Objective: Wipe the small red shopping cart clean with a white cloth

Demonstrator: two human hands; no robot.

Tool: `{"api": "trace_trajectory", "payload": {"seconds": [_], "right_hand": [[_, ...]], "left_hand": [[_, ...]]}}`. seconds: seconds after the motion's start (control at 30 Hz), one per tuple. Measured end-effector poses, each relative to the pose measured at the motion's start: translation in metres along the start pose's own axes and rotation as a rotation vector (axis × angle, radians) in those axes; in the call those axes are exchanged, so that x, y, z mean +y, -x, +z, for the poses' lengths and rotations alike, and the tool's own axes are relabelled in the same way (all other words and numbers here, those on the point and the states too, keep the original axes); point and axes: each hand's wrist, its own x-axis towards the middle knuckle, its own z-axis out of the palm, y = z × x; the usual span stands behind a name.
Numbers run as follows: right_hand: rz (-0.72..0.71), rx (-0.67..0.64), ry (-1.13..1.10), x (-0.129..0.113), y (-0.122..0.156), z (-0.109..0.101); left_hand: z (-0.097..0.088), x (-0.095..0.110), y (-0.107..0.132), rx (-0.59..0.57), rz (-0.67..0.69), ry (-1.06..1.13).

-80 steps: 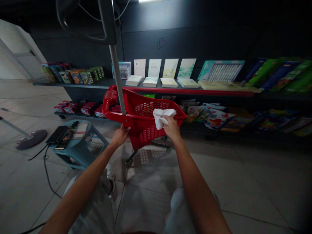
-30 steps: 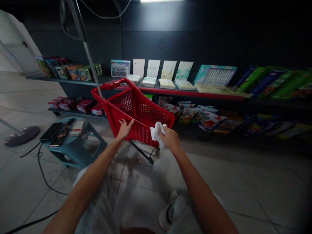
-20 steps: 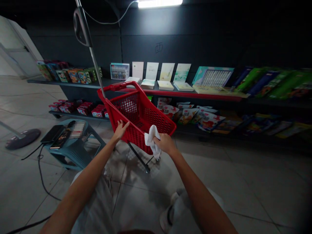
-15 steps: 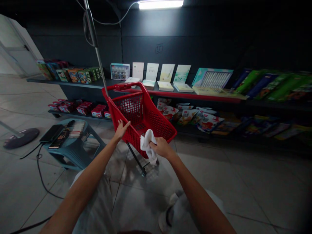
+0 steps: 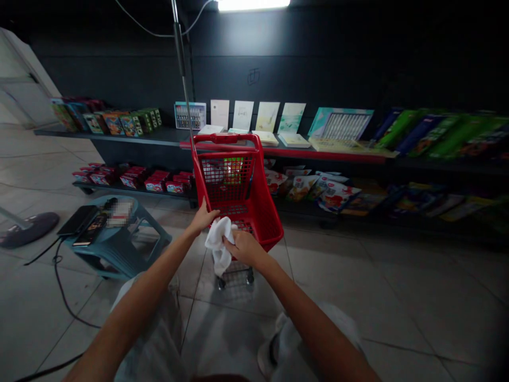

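Note:
A red plastic shopping cart [image 5: 267,212] stands in front of me, its handle toward the shelves and its low front end toward me. My left hand [image 5: 203,217] is closed over the cart's left rim, thumb across the edge. In my right hand [image 5: 243,246] is a bunched white cloth [image 5: 220,245], pinched between thumb and fingers and hanging down at the near end of the cart. The cloth hides part of that near rim, and whether it touches the rim I cannot tell. Through the basket's mesh the inside shows no goods.
A blue-grey stool [image 5: 115,246] with dark devices on it is at my left, cables trailing over the floor. Behind the cart runs a shelf [image 5: 139,135] with boxes and booklets, snack bags [image 5: 302,187] below. A thin metal pole [image 5: 186,101] rises behind the handle.
The cart has swung round so its handle moved right and its near end faces me more squarely. My right hand and the cloth shifted left, closer to my left hand.

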Motion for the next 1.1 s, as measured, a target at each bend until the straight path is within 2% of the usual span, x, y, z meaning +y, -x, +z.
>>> {"api": "trace_trajectory", "payload": {"seconds": [0.17,0.27,0.37,0.4,0.47,0.6,0.67,0.73,0.8,1.0,1.1], "right_hand": [[0.027,-0.044,0.018,0.006,0.002,-0.01],[0.084,-0.107,-0.002,0.023,0.005,-0.019],[0.156,-0.183,-0.059,0.046,0.01,-0.029],[0.174,-0.157,-0.065,0.053,0.012,-0.031],[0.175,-0.02,-0.057,0.064,0.016,-0.037],[0.156,0.391,0.007,0.077,0.026,-0.051],[0.197,0.602,0.011,0.086,0.029,-0.059],[0.243,0.761,-0.001,0.097,0.031,-0.063],[0.297,0.821,0.001,0.108,0.03,-0.063],[0.383,0.74,0.002,0.126,0.025,-0.053],[0.381,0.776,0.003,0.132,0.022,-0.054]], "left_hand": [[0.004,0.006,-0.002,-0.07,0.04,0.0],[0.009,0.009,-0.003,-0.065,0.066,-0.034],[0.015,0.013,-0.002,-0.002,0.017,-0.107],[0.016,0.014,-0.001,0.03,-0.009,-0.134],[0.019,0.018,0.001,0.094,-0.046,-0.177],[0.021,0.024,0.003,0.149,-0.033,-0.221],[0.02,0.026,0.004,0.15,-0.024,-0.234],[0.019,0.028,0.004,0.142,-0.013,-0.244],[0.018,0.029,0.005,0.135,0.006,-0.248],[0.016,0.03,0.01,0.171,0.066,-0.245],[0.013,0.031,0.012,0.203,0.1,-0.258]]}}
